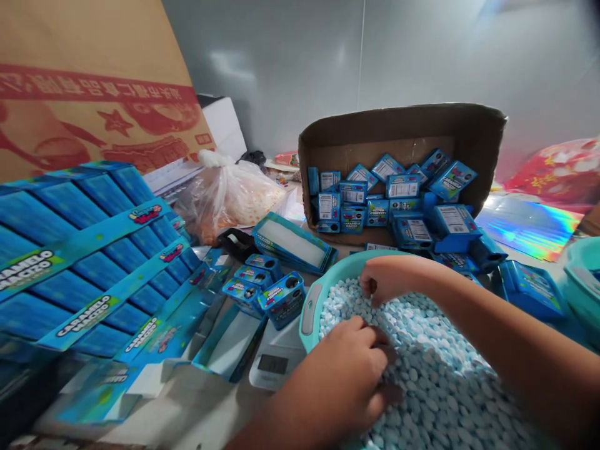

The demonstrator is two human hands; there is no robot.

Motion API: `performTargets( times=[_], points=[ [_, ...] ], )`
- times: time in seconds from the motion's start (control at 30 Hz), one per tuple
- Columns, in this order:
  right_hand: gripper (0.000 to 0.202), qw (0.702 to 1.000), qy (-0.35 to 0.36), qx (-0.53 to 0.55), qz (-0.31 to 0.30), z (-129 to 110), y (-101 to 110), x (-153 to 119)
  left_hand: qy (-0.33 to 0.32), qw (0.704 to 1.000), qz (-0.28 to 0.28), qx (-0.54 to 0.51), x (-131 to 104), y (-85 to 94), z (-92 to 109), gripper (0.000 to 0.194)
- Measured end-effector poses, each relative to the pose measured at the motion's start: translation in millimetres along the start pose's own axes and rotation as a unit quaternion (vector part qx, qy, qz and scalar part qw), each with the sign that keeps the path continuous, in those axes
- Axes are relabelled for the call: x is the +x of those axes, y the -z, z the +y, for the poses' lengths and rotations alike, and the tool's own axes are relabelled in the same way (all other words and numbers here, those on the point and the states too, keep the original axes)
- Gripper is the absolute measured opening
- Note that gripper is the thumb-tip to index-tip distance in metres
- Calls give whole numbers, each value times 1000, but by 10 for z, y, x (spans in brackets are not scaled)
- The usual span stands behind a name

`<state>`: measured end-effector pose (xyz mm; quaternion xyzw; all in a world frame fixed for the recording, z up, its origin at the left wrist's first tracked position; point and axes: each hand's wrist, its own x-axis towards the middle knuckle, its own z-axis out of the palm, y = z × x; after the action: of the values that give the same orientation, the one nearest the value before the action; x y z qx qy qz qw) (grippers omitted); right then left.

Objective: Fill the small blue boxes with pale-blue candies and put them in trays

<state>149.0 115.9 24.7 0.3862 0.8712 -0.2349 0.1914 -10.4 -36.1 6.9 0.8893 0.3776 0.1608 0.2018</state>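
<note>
A teal basin (328,284) is filled with small pale-blue and white candies (431,381). My left hand (344,369) is low over the near left part of the basin, its fingers curled down to the candies. Beyond it, my right hand (387,280) reaches in from the right, fingers bent into a closed grip just above the candies. What either hand holds is hidden. Left of the basin, a small digital scale (274,365) stands partly behind small blue candy boxes (284,300). An open blue display tray (229,353) lies beside the scale.
Stacked trays packed with blue boxes (107,250) fill the left. Behind the basin, a tipped cardboard box (403,122) spills more small blue boxes. A knotted plastic bag (234,194) sits behind a black tape dispenser (237,244). Another teal container (584,275) stands at the right edge.
</note>
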Motion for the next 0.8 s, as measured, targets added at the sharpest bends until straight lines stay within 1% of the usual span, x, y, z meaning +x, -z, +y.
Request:
performTargets(
  times=[0.1,0.2,0.33,0.43,0.53,0.63,0.7,0.8],
  points=[
    [25,1000,-1,-9,19,-4,15,-33,6,1000,-27,-8,15,-80,-4,16],
    [21,1000,2,-14,25,8,34,-67,-9,999,-41,9,-4,-67,-36,12],
    [19,999,-7,-13,41,38,56,-87,-29,999,-34,31,-19,-35,-32,6],
    [18,999,-9,-9,51,46,72,-95,-45,999,-20,23,-9,-7,-59,6],
    [18,998,-9,-3,58,44,88,-97,-58,998,11,-7,1,42,-135,14],
    [21,998,-6,4,69,35,97,-96,-55,992,67,-91,1,98,-220,20],
    [19,997,0,1,71,27,101,-98,-41,984,100,-140,-1,134,-263,19],
    [15,997,7,-5,73,11,103,-104,-37,974,139,-174,-8,199,-316,16]
  ],
)
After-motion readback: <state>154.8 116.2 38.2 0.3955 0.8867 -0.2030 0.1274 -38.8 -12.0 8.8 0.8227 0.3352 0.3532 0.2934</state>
